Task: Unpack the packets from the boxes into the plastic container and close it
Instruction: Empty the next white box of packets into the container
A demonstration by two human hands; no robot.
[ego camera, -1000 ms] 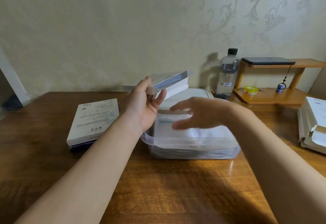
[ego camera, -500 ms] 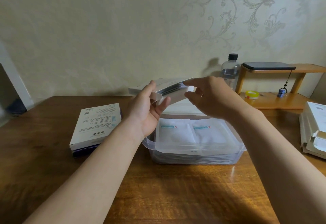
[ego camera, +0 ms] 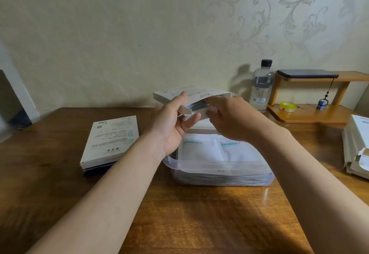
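My left hand (ego camera: pixel 173 121) holds an open white box (ego camera: pixel 191 94) tilted above the clear plastic container (ego camera: pixel 219 168). The fingers of my right hand (ego camera: pixel 229 117) reach into the box's open end, where the edges of grey packets (ego camera: pixel 196 106) show. Whether those fingers grip a packet is hidden. White packets (ego camera: pixel 201 149) with blue print lie stacked in the container. Its white lid (ego camera: pixel 201 124) lies behind it, mostly covered by my hands.
Two stacked boxes (ego camera: pixel 111 139) lie left of the container on the wooden table (ego camera: pixel 189 213). Flattened empty boxes (ego camera: pixel 357 147) pile up at the right edge. A water bottle (ego camera: pixel 261 85) and a wooden shelf (ego camera: pixel 311 113) with tape and a phone stand at the back right.
My right hand rose from over the container to the box's open end and its fingers went inside. My left hand kept hold of the box.
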